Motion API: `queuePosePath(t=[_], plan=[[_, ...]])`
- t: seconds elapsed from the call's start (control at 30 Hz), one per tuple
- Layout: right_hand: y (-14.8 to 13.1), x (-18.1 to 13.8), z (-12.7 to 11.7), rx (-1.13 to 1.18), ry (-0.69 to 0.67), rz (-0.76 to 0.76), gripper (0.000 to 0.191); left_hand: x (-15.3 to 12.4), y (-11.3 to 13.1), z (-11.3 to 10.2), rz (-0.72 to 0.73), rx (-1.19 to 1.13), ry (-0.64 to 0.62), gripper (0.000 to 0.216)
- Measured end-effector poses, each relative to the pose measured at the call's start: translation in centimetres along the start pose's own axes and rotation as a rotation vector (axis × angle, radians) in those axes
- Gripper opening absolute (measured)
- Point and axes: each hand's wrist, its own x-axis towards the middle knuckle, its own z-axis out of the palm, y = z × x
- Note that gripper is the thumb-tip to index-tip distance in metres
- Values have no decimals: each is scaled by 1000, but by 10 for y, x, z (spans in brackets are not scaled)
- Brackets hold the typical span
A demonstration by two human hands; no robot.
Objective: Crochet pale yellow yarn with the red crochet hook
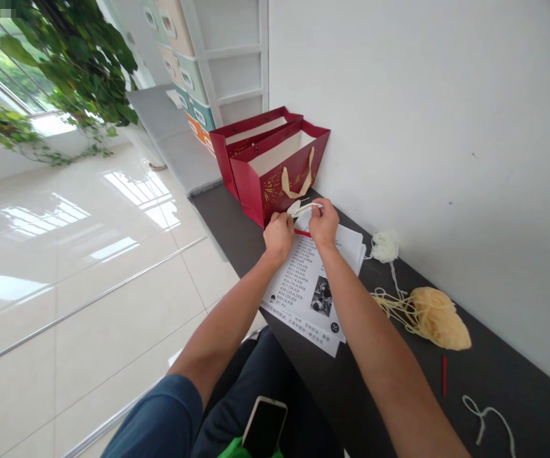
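Note:
My left hand (pixel 278 235) and my right hand (pixel 323 223) are both closed in a pinch on a white cord (pixel 304 207), which loops between them just above a stack of printed paper sheets (pixel 307 284). A thin red strip (pixel 302 233) lies on the paper under my hands. The hands are right in front of a red gift bag (pixel 275 182) with a cream ribbon handle.
A second red gift bag (pixel 229 141) stands behind the first, against the white wall. On the dark ledge (pixel 517 401) lie a white yarn bundle (pixel 384 245), a yellow yarn bundle (pixel 439 318), a red stick (pixel 444 375) and a loose white cord (pixel 488 418). A phone (pixel 265 425) rests on my lap.

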Motion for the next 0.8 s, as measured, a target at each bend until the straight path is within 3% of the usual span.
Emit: queuePosePath(t=[0.13, 0.33, 0.5, 0.6, 0.7, 0.8], plan=[[1, 0, -1, 44, -7, 33, 37, -3, 0, -1, -18, -21, 37, 27], [9, 1, -3, -15, -160, 63, 40, -6, 2, -1, -86, -82, 26, 27], [7, 0, -4, -76, -82, 4, 43, -7, -1, 0, -104, -164, 29, 28], [4, 0, 2, 183, -120, 17, 39, -7, -4, -1, -102, -208, 21, 29], [3, 0, 10, 525, -167, 151, 37, -8, -6, -2, -110, -252, 3, 29], [4, -1, 19, 686, -145, 271, 38, -9, -7, -4, -110, -299, -14, 29]])
